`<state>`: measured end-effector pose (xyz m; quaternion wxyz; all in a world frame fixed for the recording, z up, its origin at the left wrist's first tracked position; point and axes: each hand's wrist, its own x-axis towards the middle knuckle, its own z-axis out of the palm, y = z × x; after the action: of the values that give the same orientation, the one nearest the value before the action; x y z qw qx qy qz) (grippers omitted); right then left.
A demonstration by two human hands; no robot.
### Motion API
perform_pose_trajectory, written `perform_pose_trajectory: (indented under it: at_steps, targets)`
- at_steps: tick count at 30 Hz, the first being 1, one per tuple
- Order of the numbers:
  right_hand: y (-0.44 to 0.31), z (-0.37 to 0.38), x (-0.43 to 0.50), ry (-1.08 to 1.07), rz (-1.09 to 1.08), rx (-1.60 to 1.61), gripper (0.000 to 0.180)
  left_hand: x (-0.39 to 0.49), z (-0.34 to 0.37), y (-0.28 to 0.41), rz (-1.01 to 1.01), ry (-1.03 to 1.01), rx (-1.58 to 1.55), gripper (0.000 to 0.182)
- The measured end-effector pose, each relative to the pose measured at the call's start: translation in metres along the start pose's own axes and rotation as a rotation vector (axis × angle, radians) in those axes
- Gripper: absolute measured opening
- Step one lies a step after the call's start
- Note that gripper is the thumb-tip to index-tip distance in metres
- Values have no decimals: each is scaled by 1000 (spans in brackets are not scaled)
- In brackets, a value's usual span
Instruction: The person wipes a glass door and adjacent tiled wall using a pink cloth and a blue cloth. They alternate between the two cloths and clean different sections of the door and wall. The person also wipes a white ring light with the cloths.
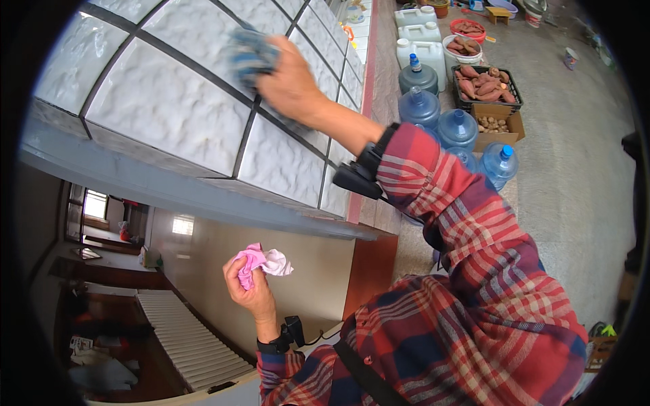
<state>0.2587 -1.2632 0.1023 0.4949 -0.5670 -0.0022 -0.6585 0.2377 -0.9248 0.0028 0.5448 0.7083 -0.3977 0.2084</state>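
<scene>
My right hand, blurred by motion, presses a blue-and-white striped cloth against white, ripple-surfaced glazed tiles with dark grout lines. The cloth is bunched under the fingers. Lower down, my left hand grips a crumpled pink cloth, held away from the tiles. A whitish piece sticks out beside the pink; I cannot tell whether it belongs to the same cloth. Both wrists carry black strapped devices, and my sleeves are red-and-blue plaid.
A grey ledge borders the tiles, with a room interior beyond. Along the tiled base stand water-cooler bottles, white jerrycans, a black crate of sweet potatoes and a cardboard box of small brownish produce.
</scene>
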Motion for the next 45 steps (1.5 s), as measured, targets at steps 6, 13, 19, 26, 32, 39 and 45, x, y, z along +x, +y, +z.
perform_pose_trajectory:
  at_steps: [6, 13, 19, 26, 32, 39, 45]
  targets:
    - [-58, 51, -27, -51, -460, -102, 63, -9, -15, 11, 10, 92, 219, 31]
    - [27, -55, -219, -385, -388, -351, 43, -37, -40, 13, -114, 107, 333, 31]
    - [48, -80, -279, -236, 497, -79, 69, -22, -38, 20, 68, 72, 315, 32]
    - [-41, 25, -46, -213, -383, -324, 60, 74, -18, 78, 452, 52, 242, 38]
    - [-170, 120, 157, -180, -1014, -102, 58, 172, 21, 145, 1072, -179, 314, 31]
    - [-239, 194, 284, -37, -1147, -229, 49, 227, 73, 151, 1223, -155, 568, 24]
    - [-256, 214, 318, -6, -889, -220, 52, 221, 79, 142, 1159, -3, 647, 24]
